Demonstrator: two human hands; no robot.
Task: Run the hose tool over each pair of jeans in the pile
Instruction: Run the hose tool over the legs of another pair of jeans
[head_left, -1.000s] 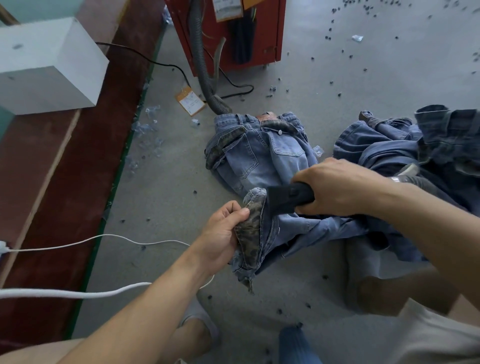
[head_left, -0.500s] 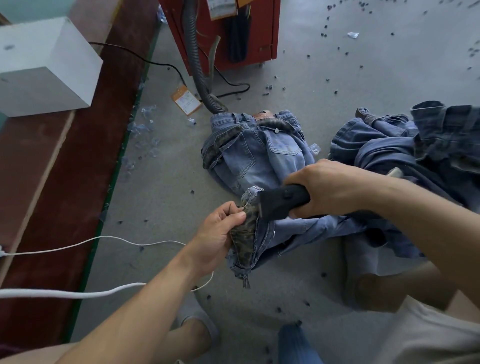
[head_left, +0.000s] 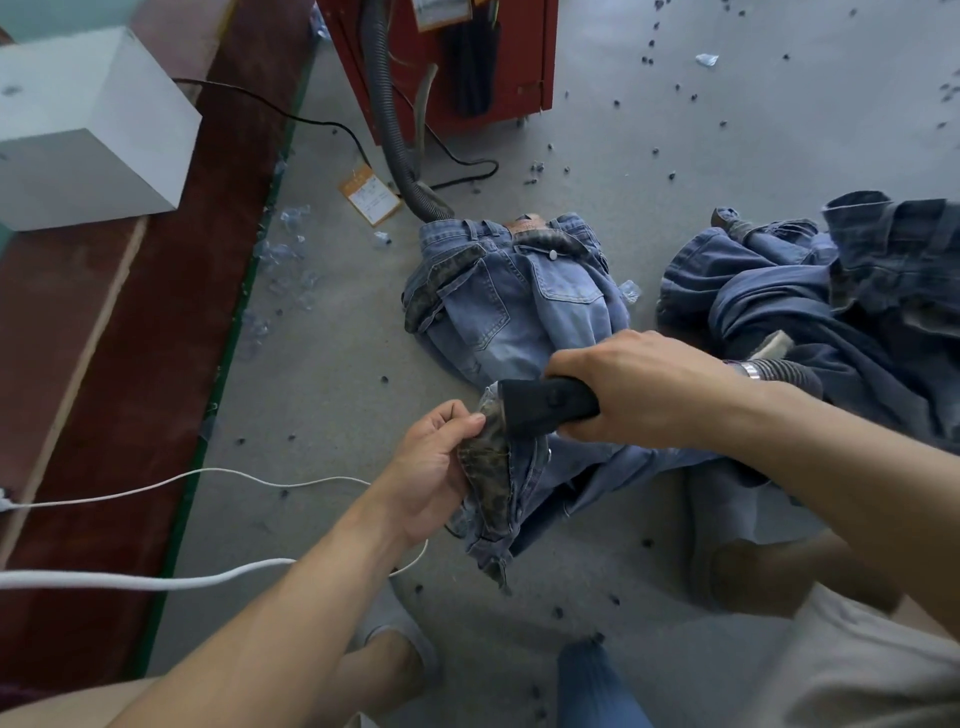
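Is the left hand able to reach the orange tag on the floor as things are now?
Probably not right away. The left hand is pinching the jeans for the nozzle, and the orange tag lies far off by the hose. The floor between looks free.

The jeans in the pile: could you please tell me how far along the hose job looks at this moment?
Possibly done: one light pair lies flat and apart near the red machine, though nothing proves it was treated. In hand: the left hand holds up the camouflage-lined edge of another light pair while the right hand presses the black hose tool against it. Left: the darker heap on the right looks untouched.
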